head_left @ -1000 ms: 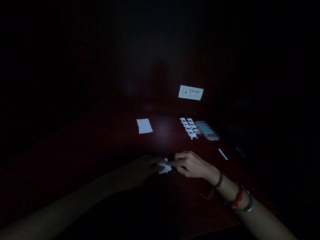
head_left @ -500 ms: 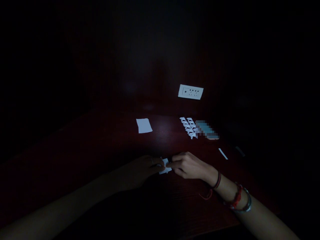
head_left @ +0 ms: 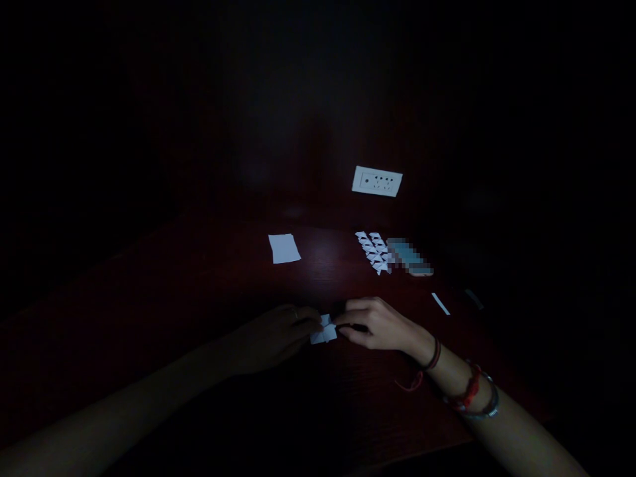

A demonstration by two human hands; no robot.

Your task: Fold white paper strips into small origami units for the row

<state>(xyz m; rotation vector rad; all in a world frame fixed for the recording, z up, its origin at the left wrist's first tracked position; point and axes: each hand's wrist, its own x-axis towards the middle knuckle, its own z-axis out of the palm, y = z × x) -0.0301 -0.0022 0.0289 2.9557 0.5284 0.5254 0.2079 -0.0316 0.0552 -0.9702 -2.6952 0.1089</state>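
A small folded piece of white paper [head_left: 325, 333] lies on the dark red tabletop in front of me, its creases and flaps showing. My left hand [head_left: 285, 331] is in shadow and grips the paper's left side with its fingertips. From the right, my right hand [head_left: 377, 323] has its fingers bent in a loose pinch at the upper right corner. The index fingertip touches the paper there, and the thumb tip is close beside its edge. Red cords and a metal bangle circle the right wrist and forearm.
Behind the hands lies a stack of square white paper [head_left: 285, 249]. Several small folded paper pieces [head_left: 372, 252] stand in rows beside a blurred phone [head_left: 411, 257]. A narrow white strip [head_left: 440, 303] lies to the right. A white socket panel [head_left: 377, 181] is on the wall.
My right fingers have drawn back from the paper's middle to its right edge, the thumb lower and farther from the index. The left fingers have shifted slightly on the paper. The view moved slightly.
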